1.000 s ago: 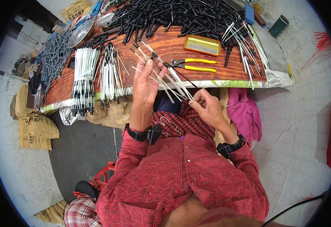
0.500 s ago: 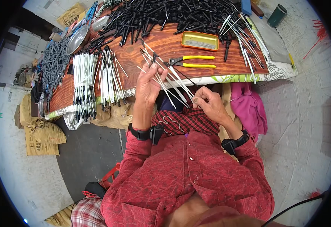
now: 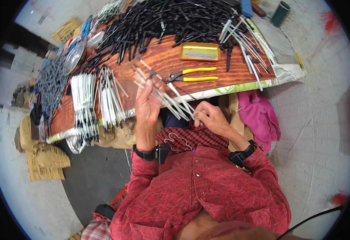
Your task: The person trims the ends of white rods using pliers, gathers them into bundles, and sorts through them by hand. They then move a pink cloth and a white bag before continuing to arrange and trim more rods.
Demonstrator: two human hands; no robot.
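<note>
My left hand (image 3: pixel 147 100) is raised at the table's near edge, its thumb and fingers closed round several thin white sticks (image 3: pixel 171 103). The sticks fan out and slant down to the right, and a dark piece shows among them near the fingertips. At their lower ends is my right hand (image 3: pixel 212 118), thumb and forefinger pinched together. What lies in that pinch is too small and blurred to make out. Just beyond the sticks, pliers with yellow handles (image 3: pixel 201 70) lie on the wooden table (image 3: pixel 159 50).
A tied bundle of white sticks with black ends (image 3: pixel 85 96) and a looser bunch (image 3: pixel 111 100) lie at left. Black parts (image 3: pixel 159 24) are heaped along the back, grey parts (image 3: pixel 53 84) far left beside a metal bowl (image 3: pixel 74 59). A yellow tin (image 3: pixel 201 59) holds thin pins.
The whole view has shifted, so the table and things sit slightly farther left. Both hands keep nearly the same pose, the right fingertips close to the sticks' lower ends.
</note>
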